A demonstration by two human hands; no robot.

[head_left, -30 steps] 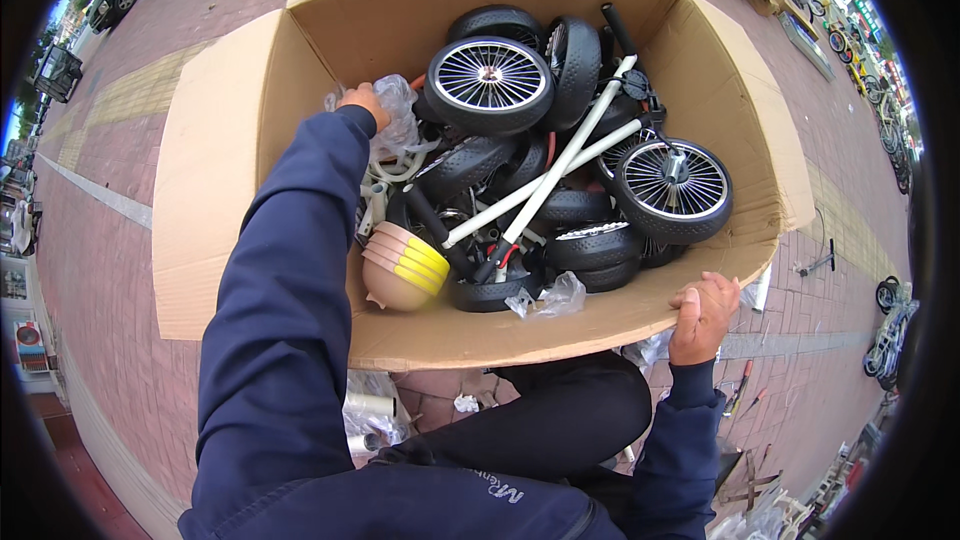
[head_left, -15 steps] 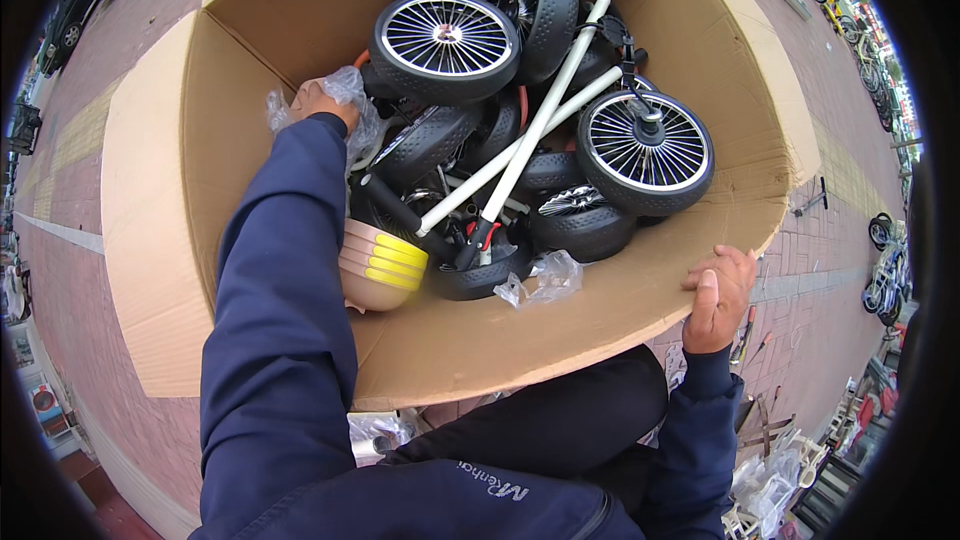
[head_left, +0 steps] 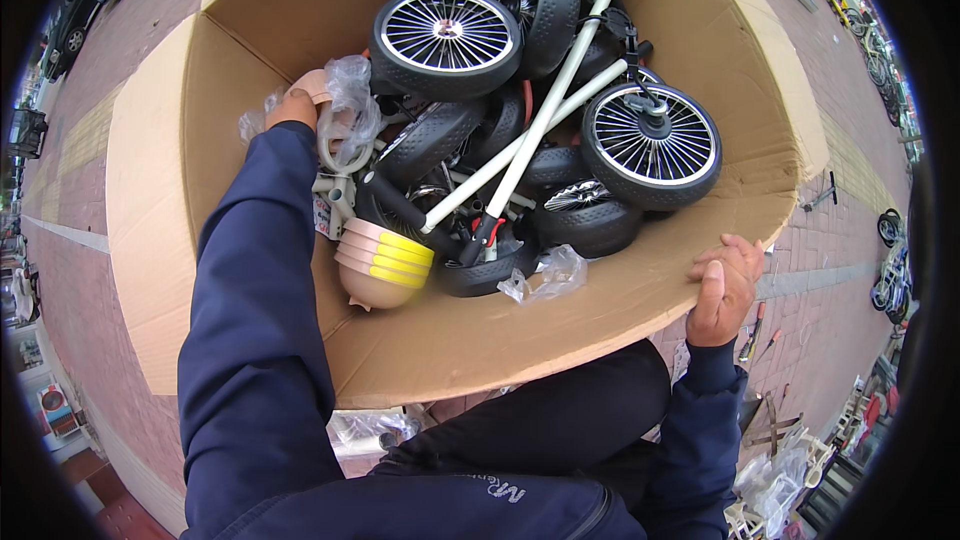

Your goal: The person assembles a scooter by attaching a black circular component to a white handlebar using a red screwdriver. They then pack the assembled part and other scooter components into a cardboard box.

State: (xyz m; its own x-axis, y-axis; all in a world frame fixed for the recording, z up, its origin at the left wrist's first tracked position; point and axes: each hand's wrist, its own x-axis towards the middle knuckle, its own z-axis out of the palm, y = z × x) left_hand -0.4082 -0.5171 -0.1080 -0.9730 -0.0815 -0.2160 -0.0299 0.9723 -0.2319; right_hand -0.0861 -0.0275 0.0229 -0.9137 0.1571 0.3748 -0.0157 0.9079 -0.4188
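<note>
Deep inside the cardboard box (head_left: 480,340), at its left side, my left hand (head_left: 292,112) is closed around a pinkish-beige part (head_left: 314,86) wrapped in clear plastic (head_left: 351,105). The fingertips are mostly hidden. My right hand (head_left: 724,288) grips the box's near right rim, thumb up. Beside my left forearm sits a stack of beige bowl-shaped pieces with yellow bands (head_left: 385,265). Several black spoked wheels (head_left: 448,32) fill the middle, and two white tubes with black grips (head_left: 530,145) cross over them. A front wheel (head_left: 651,136) leans at the right.
A crumpled clear bag (head_left: 550,275) lies in the box near its front wall. My bent leg (head_left: 540,420) is just below the box. Tools (head_left: 757,332) and plastic-wrapped parts (head_left: 775,485) lie on the brick pavement at right. Bicycles (head_left: 888,265) stand beyond, and a dark car (head_left: 90,10) at far left.
My left hand has shifted left toward the box wall, drawing the plastic-wrapped part with it and uncovering pale tubes beneath. My right hand stays on the rim.
</note>
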